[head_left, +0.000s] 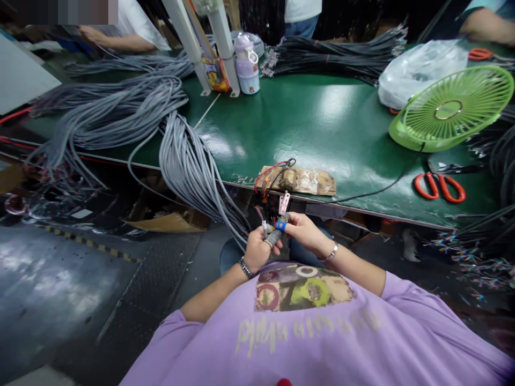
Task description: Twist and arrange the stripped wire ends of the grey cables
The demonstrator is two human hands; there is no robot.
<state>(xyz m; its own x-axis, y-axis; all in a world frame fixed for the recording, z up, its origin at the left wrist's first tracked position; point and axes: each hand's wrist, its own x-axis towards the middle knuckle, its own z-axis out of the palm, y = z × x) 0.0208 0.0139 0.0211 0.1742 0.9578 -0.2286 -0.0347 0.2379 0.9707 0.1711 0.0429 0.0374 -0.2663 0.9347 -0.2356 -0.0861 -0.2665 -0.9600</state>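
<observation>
My left hand (257, 247) is closed around the end of a grey cable (267, 231), whose coloured inner wires fan out above my fist. My right hand (302, 229) is closed too, pinching those wire ends beside a small pink tool (284, 202) fixed at the edge of the table. Tape covers some of my fingertips. Both hands are held close together just below the front edge of the green table (322, 123). A thick bundle of grey cables (189, 166) hangs off the table to the left of my hands.
A taped cardboard block (300, 181) with red and black wires lies at the table's edge. Red scissors (439, 186), a green fan (453, 109), a plastic bag (418, 67), a bottle (247, 63) and black cable bundles (333, 53) lie farther back. Other people's arms show at the far side.
</observation>
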